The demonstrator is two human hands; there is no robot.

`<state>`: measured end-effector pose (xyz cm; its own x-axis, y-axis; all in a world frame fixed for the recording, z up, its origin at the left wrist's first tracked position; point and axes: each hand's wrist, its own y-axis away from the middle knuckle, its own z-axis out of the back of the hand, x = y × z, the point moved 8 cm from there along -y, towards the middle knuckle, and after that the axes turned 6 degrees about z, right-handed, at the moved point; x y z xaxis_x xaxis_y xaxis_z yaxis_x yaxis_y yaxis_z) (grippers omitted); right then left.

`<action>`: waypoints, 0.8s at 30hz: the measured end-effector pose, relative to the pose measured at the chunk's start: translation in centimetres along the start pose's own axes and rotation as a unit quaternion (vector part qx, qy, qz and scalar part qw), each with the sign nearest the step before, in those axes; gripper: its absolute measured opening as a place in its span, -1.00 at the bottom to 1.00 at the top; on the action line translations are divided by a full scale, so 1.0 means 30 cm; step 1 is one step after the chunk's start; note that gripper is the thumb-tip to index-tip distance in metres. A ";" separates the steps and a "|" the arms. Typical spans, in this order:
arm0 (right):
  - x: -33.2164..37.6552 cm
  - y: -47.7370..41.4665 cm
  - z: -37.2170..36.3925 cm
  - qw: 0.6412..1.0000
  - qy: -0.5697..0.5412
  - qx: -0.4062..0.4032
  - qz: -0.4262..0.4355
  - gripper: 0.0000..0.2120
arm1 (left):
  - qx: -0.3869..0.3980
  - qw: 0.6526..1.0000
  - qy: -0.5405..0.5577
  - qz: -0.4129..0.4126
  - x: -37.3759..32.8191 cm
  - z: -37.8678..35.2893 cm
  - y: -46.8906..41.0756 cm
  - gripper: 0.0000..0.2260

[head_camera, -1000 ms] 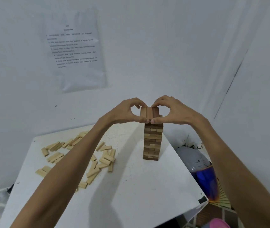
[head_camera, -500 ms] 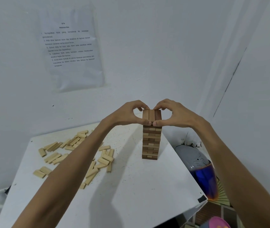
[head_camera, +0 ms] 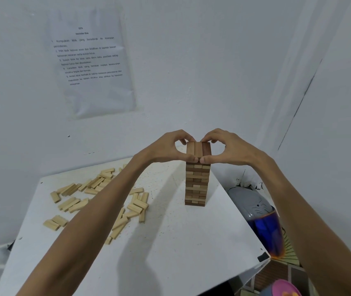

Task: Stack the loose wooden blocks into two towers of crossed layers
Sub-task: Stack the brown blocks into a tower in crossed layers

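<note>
While left hand (head_camera: pixel 166 149) and right hand (head_camera: pixel 231 149) pinch the top layer (head_camera: pixel 198 149) of one tower (head_camera: pixel 197 184), fingers curled, loose blocks (head_camera: pixel 97 197) await a second, unstarted.

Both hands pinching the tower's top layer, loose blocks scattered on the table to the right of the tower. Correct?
One thing is off: the loose blocks lie to the left of the tower, not the right, as the head view shows. The rest holds: the left hand and the right hand pinch the top layer, and the blocks are on the table.
</note>
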<state>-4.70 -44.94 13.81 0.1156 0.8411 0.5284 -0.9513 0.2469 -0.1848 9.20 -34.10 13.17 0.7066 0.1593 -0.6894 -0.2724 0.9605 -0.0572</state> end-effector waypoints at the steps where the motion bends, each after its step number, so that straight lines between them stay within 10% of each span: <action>1: -0.001 0.000 -0.001 1.000 0.001 0.000 0.000 -0.42 | 0.001 1.000 0.000 0.000 0.000 -0.001 0.000 -0.46; 24: -0.051 0.036 -0.005 0.997 -0.037 0.022 -0.057 -0.10 | 0.034 0.999 0.010 0.029 0.046 -0.001 0.017 -0.22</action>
<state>-5.86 -45.87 12.69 0.2044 0.7709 0.6033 -0.9449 0.3163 -0.0841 10.01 -33.39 12.18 0.6772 0.2108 -0.7050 -0.2671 0.9631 0.0314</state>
